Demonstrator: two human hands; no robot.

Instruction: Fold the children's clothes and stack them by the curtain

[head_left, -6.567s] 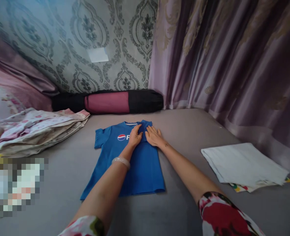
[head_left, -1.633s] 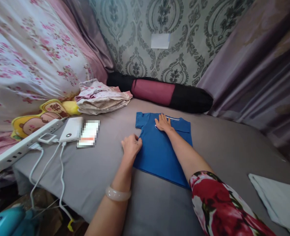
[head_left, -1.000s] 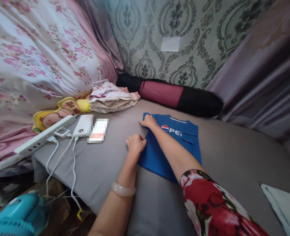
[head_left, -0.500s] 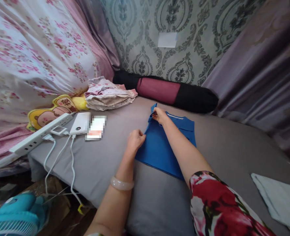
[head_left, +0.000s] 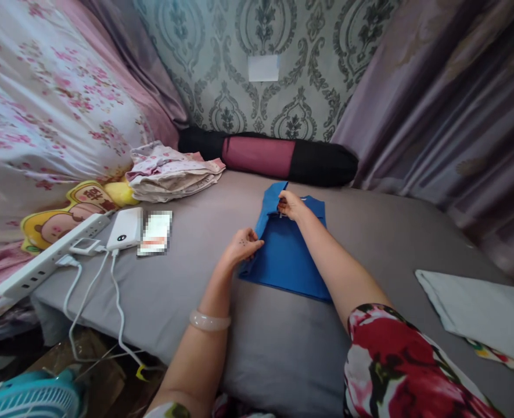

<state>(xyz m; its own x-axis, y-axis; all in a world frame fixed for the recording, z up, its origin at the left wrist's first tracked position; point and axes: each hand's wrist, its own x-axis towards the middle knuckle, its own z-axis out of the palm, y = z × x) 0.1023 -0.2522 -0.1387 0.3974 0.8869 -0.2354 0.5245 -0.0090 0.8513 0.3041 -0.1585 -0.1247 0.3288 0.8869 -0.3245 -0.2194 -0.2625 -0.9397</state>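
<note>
the left hand (head_left: 245, 244) pinches the side edge of the shirt (head_left: 284, 255), which spreads rightward from it; the right hand (head_left: 290, 205) grips its lifted shoulder. the shirt looks light, soft and floppy, probably best held at two spots along that edge.

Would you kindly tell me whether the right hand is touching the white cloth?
No, the right hand is holding the blue shirt, well apart from the white cloth.

Gray-sheeted bed (head_left: 383, 232) before you, bearing: centre, blue T-shirt (head_left: 288, 258); far edge, black-and-maroon cylindrical bag (head_left: 259, 157); to your left, piled clothes (head_left: 173, 177), white power bank (head_left: 125, 225) and pixelated flat object (head_left: 154, 232); to your right, folded white cloth (head_left: 478, 307).
</note>
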